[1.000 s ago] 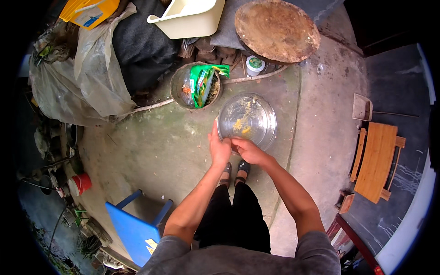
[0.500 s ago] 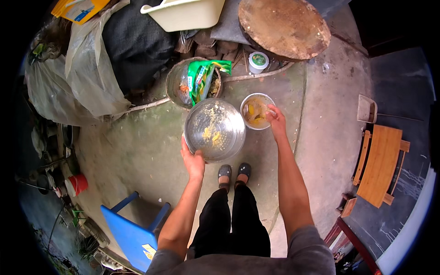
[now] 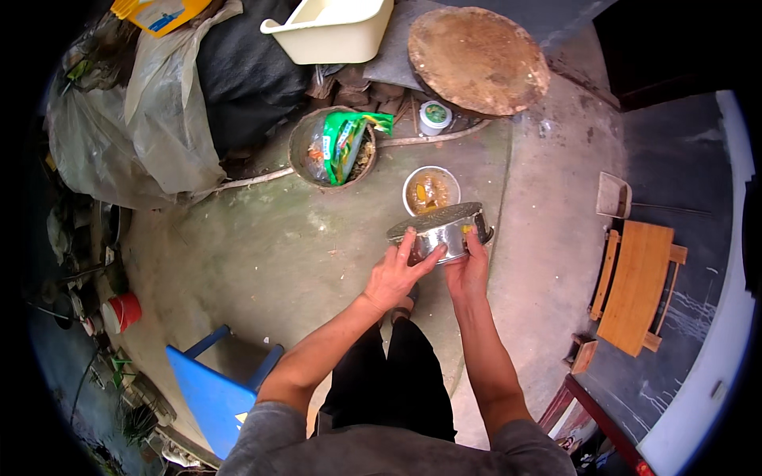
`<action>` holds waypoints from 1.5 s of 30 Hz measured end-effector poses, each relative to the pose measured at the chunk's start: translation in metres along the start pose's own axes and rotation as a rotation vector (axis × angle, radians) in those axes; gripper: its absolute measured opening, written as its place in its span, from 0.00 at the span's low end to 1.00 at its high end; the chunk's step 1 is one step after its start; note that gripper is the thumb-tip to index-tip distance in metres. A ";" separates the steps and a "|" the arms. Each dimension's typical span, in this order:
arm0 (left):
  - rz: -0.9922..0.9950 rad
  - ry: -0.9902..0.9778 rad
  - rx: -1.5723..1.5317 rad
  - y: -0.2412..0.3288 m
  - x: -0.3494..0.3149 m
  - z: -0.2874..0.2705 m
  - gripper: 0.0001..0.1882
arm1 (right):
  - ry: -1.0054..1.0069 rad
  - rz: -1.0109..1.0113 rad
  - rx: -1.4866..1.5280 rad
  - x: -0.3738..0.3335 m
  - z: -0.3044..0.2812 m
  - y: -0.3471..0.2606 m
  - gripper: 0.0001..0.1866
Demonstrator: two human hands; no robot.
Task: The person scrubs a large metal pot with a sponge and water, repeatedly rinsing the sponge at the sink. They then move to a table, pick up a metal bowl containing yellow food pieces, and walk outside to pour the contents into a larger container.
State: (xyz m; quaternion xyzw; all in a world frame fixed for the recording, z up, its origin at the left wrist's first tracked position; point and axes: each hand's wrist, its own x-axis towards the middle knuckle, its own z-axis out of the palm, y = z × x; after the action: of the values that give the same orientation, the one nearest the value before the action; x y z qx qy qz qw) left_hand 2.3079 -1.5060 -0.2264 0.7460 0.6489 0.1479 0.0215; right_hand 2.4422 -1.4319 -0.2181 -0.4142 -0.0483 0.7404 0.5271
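Observation:
Between my two hands a round shiny metal pan [image 3: 440, 239] is tipped up on its side, its far edge overlapping the near rim of a white bucket [image 3: 406, 187]. Brown and yellow food scraps [image 3: 431, 189] lie in the bucket. My left hand [image 3: 390, 278] grips the pan from the near left, fingers spread along its side. At the right end my right hand [image 3: 468, 274] holds the pan too, with a small yellow bit by its fingertips. The inside of the pan is mostly turned out of sight.
Beyond the bucket stand a basket [image 3: 300, 159] with a green bag [image 3: 343, 143] in it, a small white tub [image 3: 435, 117] and a round wooden board [image 3: 476, 59]. A blue stool [image 3: 198, 389] is at near left, a wooden table [image 3: 637, 285] at right.
The pan has gone from lying level in my left hand to tipped over toward the bucket, further right. My right hand has left the bucket's rim and taken hold of the pan.

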 end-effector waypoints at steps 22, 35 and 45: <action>0.458 -0.226 -0.475 0.050 0.092 0.002 0.30 | 0.096 -0.239 -0.338 0.006 -0.053 -0.053 0.09; -0.370 -0.186 -1.270 -0.008 0.141 0.115 0.20 | 0.018 -0.240 -0.561 -0.002 -0.052 -0.054 0.13; -0.632 -0.044 -1.100 -0.030 0.123 0.216 0.16 | 0.186 -0.441 -0.227 -0.013 -0.076 -0.105 0.13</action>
State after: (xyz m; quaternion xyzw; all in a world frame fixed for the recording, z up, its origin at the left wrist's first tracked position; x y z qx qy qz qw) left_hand 2.3465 -1.3467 -0.4163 0.4013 0.6663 0.4309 0.4576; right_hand 2.5716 -1.4241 -0.2077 -0.5163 -0.1717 0.5562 0.6281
